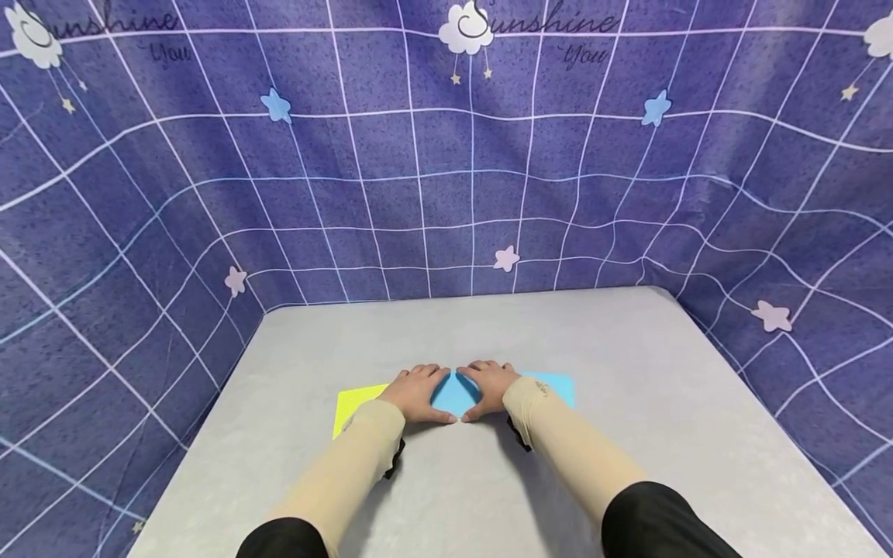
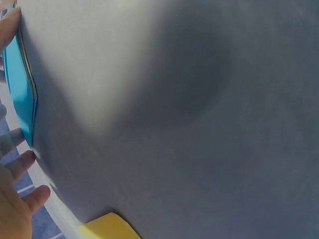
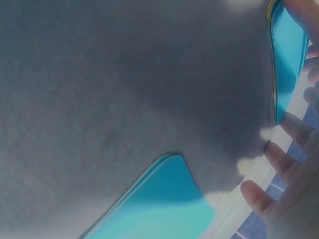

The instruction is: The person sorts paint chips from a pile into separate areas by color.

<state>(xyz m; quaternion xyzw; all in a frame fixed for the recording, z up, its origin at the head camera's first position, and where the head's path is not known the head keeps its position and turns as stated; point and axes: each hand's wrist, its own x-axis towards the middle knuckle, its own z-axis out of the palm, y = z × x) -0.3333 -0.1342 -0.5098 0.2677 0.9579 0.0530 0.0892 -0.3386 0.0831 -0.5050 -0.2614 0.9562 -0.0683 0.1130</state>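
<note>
A light blue stack of thin sheets lies mid-table between my two hands. My left hand grips its left side, thumb at the near edge and fingers at the far edge. The right hand mirrors this hold on the right side, and the thumb tips nearly meet. Layered edges of the blue stack show in the left wrist view, slightly bent. Under my left wrist is a yellow sheet, partly covered by the forearm. A second blue stack sits beyond the right wrist, its layered edge visible in the right wrist view.
The light grey tabletop stretches around the hands. A purple-blue cloth with white grid lines, stars and clouds hangs behind the table and along both sides.
</note>
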